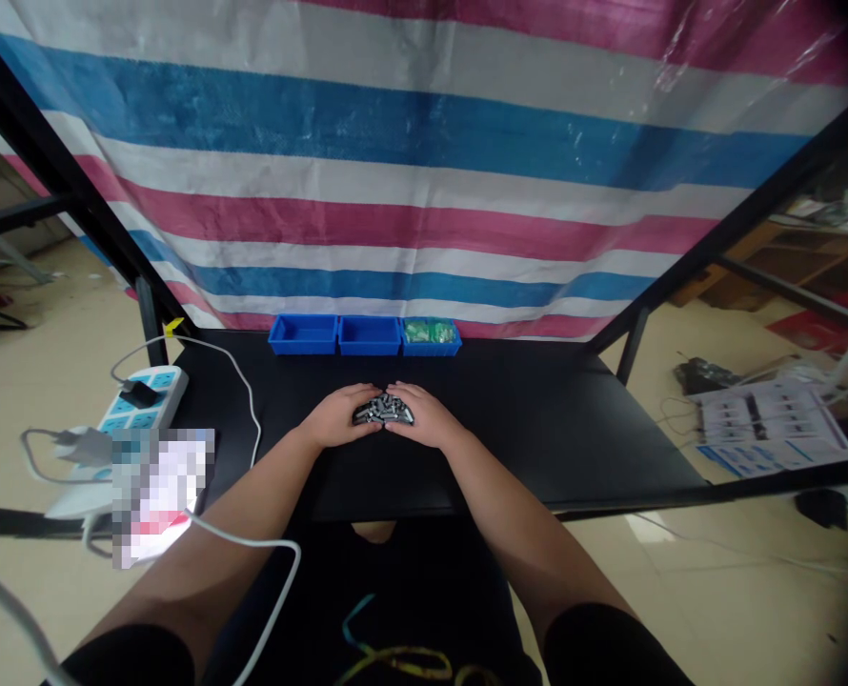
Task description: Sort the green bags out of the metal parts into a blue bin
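A pile of small silvery metal parts, perhaps screws, lies on the black table. My left hand curves round its left side, and my right hand rounds the right side. The fingertips of both hands nearly meet at the far and near edges, so the pile sits enclosed between my palms. Beyond the hands stand two blue bins, the left bin and the middle bin, with nothing visible inside. Next to them a third blue bin holds green-and-clear plastic packets.
A white power strip with plugs and cables lies at the table's left edge. Near it is a phone-like device, blurred out. A white cable crosses by my left forearm. Striped sheeting hangs behind the table on a black frame.
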A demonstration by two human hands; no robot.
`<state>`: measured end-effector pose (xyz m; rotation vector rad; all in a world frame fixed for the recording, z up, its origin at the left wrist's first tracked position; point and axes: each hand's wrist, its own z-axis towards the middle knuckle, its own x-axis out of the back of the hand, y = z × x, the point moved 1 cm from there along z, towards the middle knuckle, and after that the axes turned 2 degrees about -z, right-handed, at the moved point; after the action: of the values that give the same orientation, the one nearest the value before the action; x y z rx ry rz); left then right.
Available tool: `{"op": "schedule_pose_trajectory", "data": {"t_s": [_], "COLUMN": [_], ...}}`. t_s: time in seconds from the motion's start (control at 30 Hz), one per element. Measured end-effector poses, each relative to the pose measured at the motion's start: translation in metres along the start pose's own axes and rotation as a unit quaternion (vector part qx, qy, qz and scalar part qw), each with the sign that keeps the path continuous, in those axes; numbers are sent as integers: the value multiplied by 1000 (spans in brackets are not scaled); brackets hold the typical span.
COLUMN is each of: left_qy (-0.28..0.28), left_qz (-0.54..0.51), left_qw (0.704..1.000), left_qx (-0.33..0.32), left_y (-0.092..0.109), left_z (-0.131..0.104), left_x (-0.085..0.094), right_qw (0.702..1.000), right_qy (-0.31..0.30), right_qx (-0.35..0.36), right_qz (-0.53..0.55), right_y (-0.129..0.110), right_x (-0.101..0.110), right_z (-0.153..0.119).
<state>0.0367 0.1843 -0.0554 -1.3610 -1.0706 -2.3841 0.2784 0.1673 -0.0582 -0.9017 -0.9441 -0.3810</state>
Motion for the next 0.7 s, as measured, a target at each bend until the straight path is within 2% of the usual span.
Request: {"op": "schedule_pose_trajectory", "data": {"t_s": [0.23, 0.7], "left_qy": [-3, 4], "left_qz": [-2, -32], "left_qw": [1000, 999], "left_qx": [-11, 11], "left_y": [-1, 0], "left_z": [1, 4], "left_x": [-1, 2], "right_qw": [1000, 998], "right_qy": [8, 18], "right_qx": [-11, -5], "right_qz": [28, 58], "right_y": [7, 11], "right_x": [-4, -5], "right_z": [0, 1]}}
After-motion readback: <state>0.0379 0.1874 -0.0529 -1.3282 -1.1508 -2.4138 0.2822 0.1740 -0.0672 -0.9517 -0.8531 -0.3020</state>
